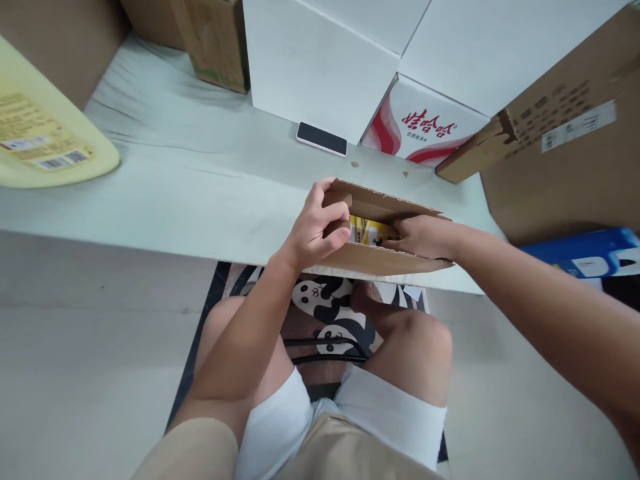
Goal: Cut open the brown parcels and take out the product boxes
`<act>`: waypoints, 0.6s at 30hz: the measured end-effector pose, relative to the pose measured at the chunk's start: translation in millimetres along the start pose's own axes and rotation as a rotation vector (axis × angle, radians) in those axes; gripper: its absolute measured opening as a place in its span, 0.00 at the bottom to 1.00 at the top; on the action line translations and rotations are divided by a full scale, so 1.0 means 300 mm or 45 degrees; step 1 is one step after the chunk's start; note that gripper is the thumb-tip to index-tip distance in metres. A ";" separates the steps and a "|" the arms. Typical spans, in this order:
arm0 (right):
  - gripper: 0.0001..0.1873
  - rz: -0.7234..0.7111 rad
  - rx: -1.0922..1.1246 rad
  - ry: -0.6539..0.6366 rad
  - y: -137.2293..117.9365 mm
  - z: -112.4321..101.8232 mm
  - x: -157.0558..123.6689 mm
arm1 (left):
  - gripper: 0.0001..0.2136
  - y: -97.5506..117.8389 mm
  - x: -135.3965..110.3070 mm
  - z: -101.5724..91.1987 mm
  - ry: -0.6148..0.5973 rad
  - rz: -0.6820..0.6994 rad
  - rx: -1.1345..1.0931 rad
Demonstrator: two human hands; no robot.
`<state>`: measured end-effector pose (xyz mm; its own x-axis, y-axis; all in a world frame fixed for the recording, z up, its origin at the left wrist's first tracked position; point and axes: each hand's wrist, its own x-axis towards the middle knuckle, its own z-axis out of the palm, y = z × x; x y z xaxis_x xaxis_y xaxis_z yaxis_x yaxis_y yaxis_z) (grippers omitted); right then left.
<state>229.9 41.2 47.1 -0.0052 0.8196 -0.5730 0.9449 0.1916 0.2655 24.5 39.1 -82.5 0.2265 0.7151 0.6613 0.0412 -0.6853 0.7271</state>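
An opened brown cardboard box (390, 260) stands at the front edge of the pale table. My left hand (320, 223) is closed on the box's left end, its fingers curled over a folded flap. Inside the box lie yellow printed packages (367, 230), only partly visible. My right hand (423, 235) reaches into the right half of the box and touches the packages. Its fingertips are partly hidden by the box wall and the contents, so whether they grip anything does not show.
A phone (322, 139) lies behind the box on the table (200, 200). White cartons (320, 60) and a red-and-white carton (425, 123) stand at the back. To the right are a large brown carton (565, 167) and a blue package (580, 255); a yellow bottle (50, 127) is at left.
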 end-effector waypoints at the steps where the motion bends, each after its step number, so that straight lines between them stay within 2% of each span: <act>1: 0.25 0.006 0.034 -0.012 -0.015 -0.002 -0.011 | 0.23 -0.002 0.000 0.002 0.000 -0.006 0.002; 5: 0.26 0.019 0.167 0.007 -0.054 -0.004 -0.029 | 0.23 -0.013 -0.001 0.014 0.017 -0.016 0.000; 11: 0.31 0.005 0.394 0.106 -0.045 0.008 -0.013 | 0.20 -0.005 0.002 0.024 0.017 -0.049 0.002; 15: 0.26 -0.037 0.649 0.113 -0.031 0.003 -0.035 | 0.17 0.027 0.001 0.019 -0.001 -0.154 0.100; 18: 0.22 0.031 1.003 0.191 -0.017 0.019 -0.059 | 0.15 0.040 -0.003 0.016 -0.039 -0.193 0.130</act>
<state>227.1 22.7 51.4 0.0276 0.8931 -0.4491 0.8984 -0.2192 -0.3806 29.5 29.8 -75.2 0.2397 0.8079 0.5384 0.1752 -0.5814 0.7945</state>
